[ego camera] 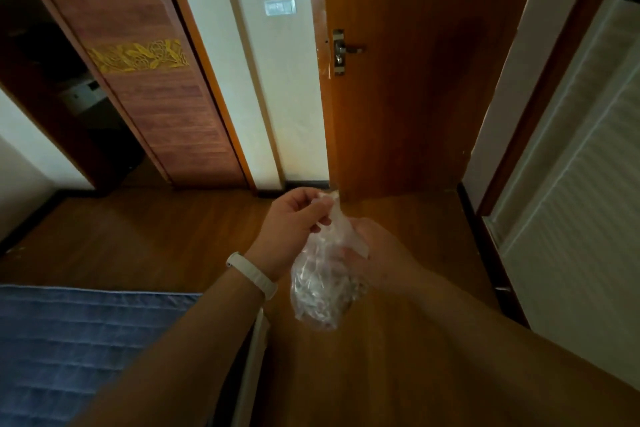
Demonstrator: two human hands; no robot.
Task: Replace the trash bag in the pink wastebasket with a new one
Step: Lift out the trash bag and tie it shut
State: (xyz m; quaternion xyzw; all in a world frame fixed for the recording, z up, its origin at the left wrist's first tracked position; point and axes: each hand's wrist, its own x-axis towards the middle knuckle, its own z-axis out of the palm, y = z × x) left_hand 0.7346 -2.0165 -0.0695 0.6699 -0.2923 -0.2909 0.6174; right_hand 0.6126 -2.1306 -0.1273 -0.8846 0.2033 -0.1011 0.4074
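Holding a clear trash bag [323,274] at frame centre.
Left hand [294,222] fingers pinch its twisted neck (long axis upright, neck up); right hand [377,253] cups it.

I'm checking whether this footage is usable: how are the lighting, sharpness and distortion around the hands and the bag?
Head view: dim, warm light; the clear bag and both hands, left and right, are soft but readable; wide-angle lens splays the door and wardrobe panel outward; corners darken; no glare.

Two bare forearms are seen, no sleeves being worn. A slim white smooth wristband [254,277] is worn at the left wrist, just behind the left hand [294,218].
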